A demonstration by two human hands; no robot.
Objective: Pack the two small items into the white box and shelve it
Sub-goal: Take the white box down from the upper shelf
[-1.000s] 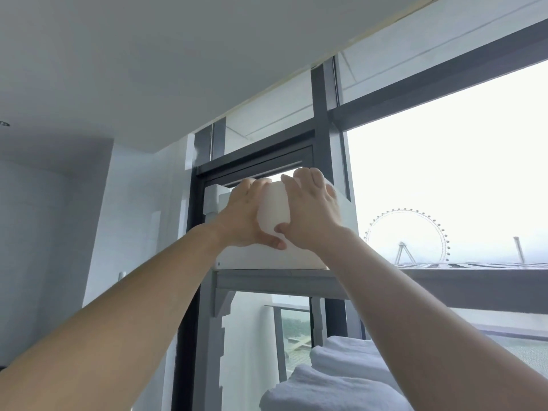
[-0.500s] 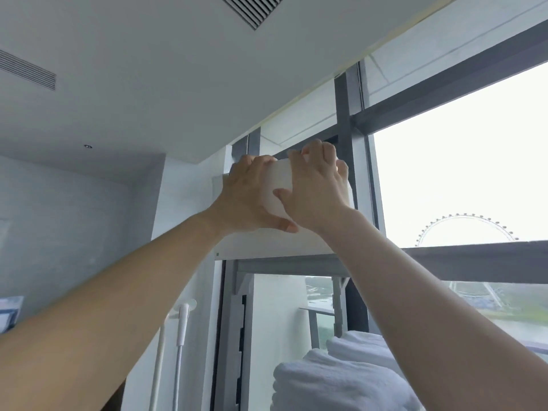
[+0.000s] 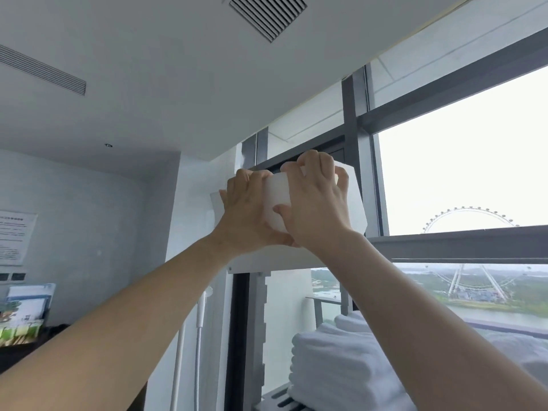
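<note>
My left hand (image 3: 247,213): flat against the near face of the white box, fingers curled over its top edge, thumb underneath by my right hand.
My right hand (image 3: 317,203): gripping the same face, fingers hooked over the rim.
White box (image 3: 275,200): one, up high in front of the window, its bottom resting on the top shelf (image 3: 267,261).
Two small items: I can't see them from here.
Towels (image 3: 341,360): one folded white stack on the lower shelf, well below the box.
Ceiling vents (image 3: 268,14): two.
Ferris wheel (image 3: 471,221): one, outside the glass.
</note>
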